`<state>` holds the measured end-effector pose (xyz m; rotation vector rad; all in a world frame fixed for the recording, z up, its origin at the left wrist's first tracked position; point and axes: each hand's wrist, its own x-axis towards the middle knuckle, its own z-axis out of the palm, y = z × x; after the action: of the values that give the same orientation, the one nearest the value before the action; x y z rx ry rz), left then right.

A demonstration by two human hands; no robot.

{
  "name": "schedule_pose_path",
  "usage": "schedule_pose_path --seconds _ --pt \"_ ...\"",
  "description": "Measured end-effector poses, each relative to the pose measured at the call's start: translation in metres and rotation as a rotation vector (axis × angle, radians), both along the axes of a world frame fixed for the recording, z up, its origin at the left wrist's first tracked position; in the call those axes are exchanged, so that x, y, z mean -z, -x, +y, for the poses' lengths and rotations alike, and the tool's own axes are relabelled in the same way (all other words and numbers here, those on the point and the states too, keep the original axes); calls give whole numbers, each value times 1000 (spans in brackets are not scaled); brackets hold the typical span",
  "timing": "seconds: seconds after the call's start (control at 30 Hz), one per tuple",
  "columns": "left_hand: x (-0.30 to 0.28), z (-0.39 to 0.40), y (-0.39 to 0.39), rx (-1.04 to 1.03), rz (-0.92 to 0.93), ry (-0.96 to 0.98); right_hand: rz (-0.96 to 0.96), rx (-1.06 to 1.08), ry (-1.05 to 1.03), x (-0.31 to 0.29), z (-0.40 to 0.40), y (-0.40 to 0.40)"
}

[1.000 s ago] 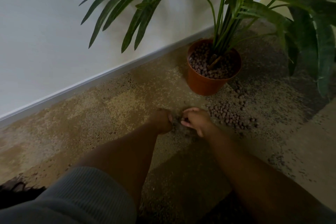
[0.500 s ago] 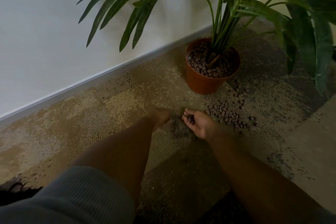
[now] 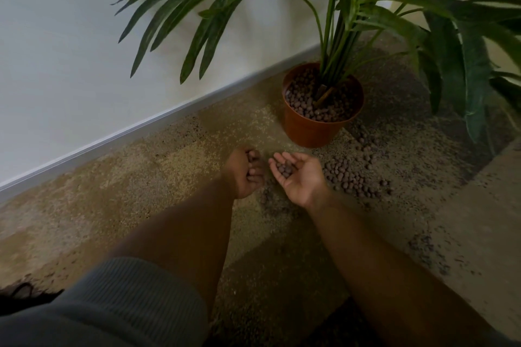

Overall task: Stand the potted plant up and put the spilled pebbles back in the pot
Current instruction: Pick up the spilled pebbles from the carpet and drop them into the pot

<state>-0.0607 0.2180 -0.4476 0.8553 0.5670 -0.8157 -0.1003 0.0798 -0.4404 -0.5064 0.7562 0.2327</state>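
Orange plastic pot [image 3: 310, 132]: upright, part-filled. Step: gathering spilled clay pebbles [image 3: 349, 175]. Right hand [image 3: 298, 175] cupped palm-up, carrying several; left hand [image 3: 244, 172] curled round more. Next: tip both into pot.

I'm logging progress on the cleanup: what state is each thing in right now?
Orange plastic pot: upright.
Green palm-like plant: standing in pot.
Brown clay pebbles: many on the floor.
Left hand: curled around pebbles.
Right hand: palm up, cupping pebbles.

One head-worn view looks forward and down from above the person's forearms. It faces the carpet [image 3: 158, 177] where it meets the wall [image 3: 70, 51], fairly close
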Motion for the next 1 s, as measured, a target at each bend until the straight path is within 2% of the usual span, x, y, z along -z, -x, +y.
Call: schedule_pose_path --seconds 0.13,0.33,0.47,0.7,1.0 --pt "-8 1 -4 -97 52 153 -30 33 -23 -4 4 -1" --pt "-17 -6 -7 -221 61 278 -64 101 -38 -12 9 -2" --pt "-27 -11 -6 -300 63 240 -84 163 -55 -19 6 -2" --pt "-61 -37 -27 -456 -71 146 -179 242 -35 -52 4 -16" --pt "-111 -82 -46 -422 -161 181 -238 398 -91 -101 -12 -49"
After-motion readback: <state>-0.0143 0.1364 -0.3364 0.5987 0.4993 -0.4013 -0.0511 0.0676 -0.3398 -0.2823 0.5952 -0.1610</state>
